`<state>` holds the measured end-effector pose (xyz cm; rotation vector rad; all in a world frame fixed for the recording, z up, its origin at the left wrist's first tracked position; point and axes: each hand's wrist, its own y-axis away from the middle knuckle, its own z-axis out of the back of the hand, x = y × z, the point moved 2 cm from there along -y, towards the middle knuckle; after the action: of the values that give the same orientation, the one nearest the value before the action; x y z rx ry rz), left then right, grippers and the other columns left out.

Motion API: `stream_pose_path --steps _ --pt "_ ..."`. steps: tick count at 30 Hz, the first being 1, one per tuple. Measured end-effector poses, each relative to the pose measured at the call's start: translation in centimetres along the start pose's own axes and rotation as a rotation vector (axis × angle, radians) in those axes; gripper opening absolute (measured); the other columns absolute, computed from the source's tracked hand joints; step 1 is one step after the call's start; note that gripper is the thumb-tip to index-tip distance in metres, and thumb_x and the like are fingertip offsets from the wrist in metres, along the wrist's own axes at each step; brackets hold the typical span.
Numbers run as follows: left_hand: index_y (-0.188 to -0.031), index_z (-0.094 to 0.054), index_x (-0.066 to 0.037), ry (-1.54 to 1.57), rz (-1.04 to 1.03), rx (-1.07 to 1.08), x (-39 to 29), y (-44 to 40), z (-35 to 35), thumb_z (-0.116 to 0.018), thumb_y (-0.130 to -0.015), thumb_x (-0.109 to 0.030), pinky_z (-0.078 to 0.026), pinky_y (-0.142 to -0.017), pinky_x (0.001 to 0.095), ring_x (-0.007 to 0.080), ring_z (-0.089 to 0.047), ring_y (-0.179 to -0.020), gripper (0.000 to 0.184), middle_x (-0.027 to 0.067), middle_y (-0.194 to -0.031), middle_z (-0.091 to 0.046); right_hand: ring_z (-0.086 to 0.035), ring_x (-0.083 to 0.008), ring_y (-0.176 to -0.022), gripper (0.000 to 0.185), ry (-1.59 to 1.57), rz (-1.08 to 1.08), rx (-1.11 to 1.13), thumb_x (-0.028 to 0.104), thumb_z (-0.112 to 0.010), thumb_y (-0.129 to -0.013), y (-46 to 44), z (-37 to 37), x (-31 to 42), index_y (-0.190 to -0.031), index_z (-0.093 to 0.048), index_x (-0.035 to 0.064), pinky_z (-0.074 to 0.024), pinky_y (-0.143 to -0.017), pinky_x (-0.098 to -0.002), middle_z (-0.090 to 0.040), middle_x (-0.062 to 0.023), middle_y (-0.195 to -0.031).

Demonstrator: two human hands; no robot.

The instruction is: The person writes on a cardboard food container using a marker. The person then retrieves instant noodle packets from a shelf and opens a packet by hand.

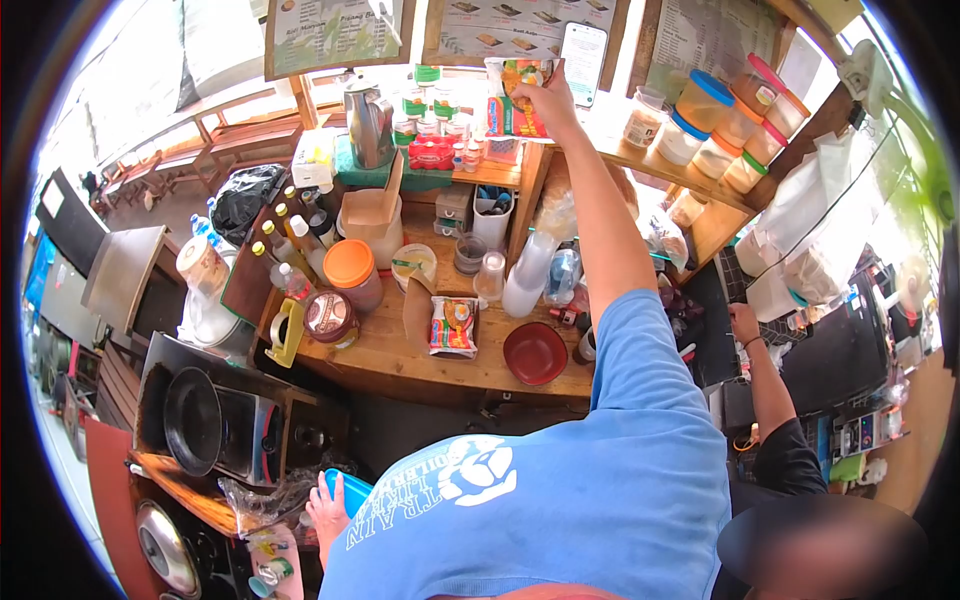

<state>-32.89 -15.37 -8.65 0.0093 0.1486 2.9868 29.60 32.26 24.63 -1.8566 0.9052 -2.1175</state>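
Observation:
My right hand is stretched far forward, its fingers closed on an instant noodle packet with an orange and white wrapper. It is held up at the high shelf, just left of a phone with a lit screen. Low on the left, my left hand rests against a blue plastic container, its fingers over the rim; my shirt partly hides the container. Another noodle packet lies on the wooden counter, beside a dark red square bowl.
Jars, bottles and an orange-lidded tub crowd the counter's left. Stacked lidded containers and a steel pitcher stand on the upper shelf. A frying pan sits at left. At right is another person's arm.

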Motion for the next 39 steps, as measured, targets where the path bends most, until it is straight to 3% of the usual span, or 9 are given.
stream_pose_path --steps 8,23,25,37,38,39 --pt "-0.153 -0.043 -0.021 -0.032 -0.035 -0.036 0.2 -0.2 0.0 -0.058 -0.091 -0.051 -0.040 -0.096 0.0555 0.0417 -0.048 -0.125 0.071 0.0210 -0.157 -0.038 -0.066 -0.0199 -0.084 0.107 0.029 -0.007 -0.015 0.005 -0.079 -0.068 1.6 -0.1 -0.9 -0.152 -0.014 -0.0074 -0.0549 -0.073 -0.0291 -0.068 -0.0152 -0.102" --pt "-0.154 -0.042 -0.024 -0.047 -0.036 -0.019 0.5 -0.6 -0.2 -0.059 -0.090 -0.049 -0.042 -0.094 0.0556 0.0396 -0.049 -0.125 0.070 0.0193 -0.158 -0.037 -0.067 -0.0197 -0.088 0.116 0.103 -0.085 -0.070 0.003 -0.078 -0.070 2.5 -0.2 -1.3 -0.154 0.002 -0.0100 -0.0552 -0.072 -0.0287 -0.067 -0.0177 -0.104" --pt "-0.154 -0.042 -0.024 -0.046 -0.037 -0.023 0.7 -0.6 -0.4 -0.059 -0.090 -0.049 -0.042 -0.094 0.0558 0.0397 -0.049 -0.126 0.070 0.0192 -0.158 -0.037 -0.067 -0.0197 -0.088 0.115 -0.022 -0.048 -0.035 0.004 -0.078 -0.071 2.8 -0.4 -0.9 -0.153 0.000 -0.0116 -0.0552 -0.073 -0.0283 -0.067 -0.0178 -0.105" --pt "-0.153 -0.043 -0.024 -0.055 -0.060 -0.021 0.5 -1.2 0.0 -0.060 -0.091 -0.044 -0.043 -0.094 0.0559 0.0388 -0.050 -0.125 0.067 0.0182 -0.158 -0.037 -0.067 -0.0192 -0.091 0.121 -0.024 -0.051 -0.072 0.003 -0.077 -0.072 3.1 -0.4 -0.8 -0.154 0.010 -0.0123 -0.0557 -0.077 -0.0286 -0.067 -0.0184 -0.112" --pt "-0.153 -0.043 -0.024 -0.056 -0.062 -0.018 0.5 -1.3 -0.1 -0.061 -0.091 -0.043 -0.043 -0.094 0.0558 0.0385 -0.050 -0.125 0.067 0.0178 -0.158 -0.037 -0.067 -0.0191 -0.090 0.113 -0.030 -0.042 -0.082 0.002 -0.077 -0.071 3.4 -0.6 -0.2 -0.155 -0.003 -0.0110 -0.0557 -0.077 -0.0290 -0.067 -0.0172 -0.110" --pt "-0.153 -0.043 -0.024 -0.056 -0.066 -0.017 0.5 -1.4 0.0 -0.061 -0.091 -0.043 -0.043 -0.094 0.0558 0.0385 -0.050 -0.125 0.067 0.0178 -0.158 -0.037 -0.067 -0.0191 -0.090 0.113 -0.027 -0.044 -0.086 0.002 -0.077 -0.071 3.6 -0.5 0.3 -0.155 -0.003 -0.0110 -0.0557 -0.077 -0.0290 -0.067 -0.0172 -0.110"
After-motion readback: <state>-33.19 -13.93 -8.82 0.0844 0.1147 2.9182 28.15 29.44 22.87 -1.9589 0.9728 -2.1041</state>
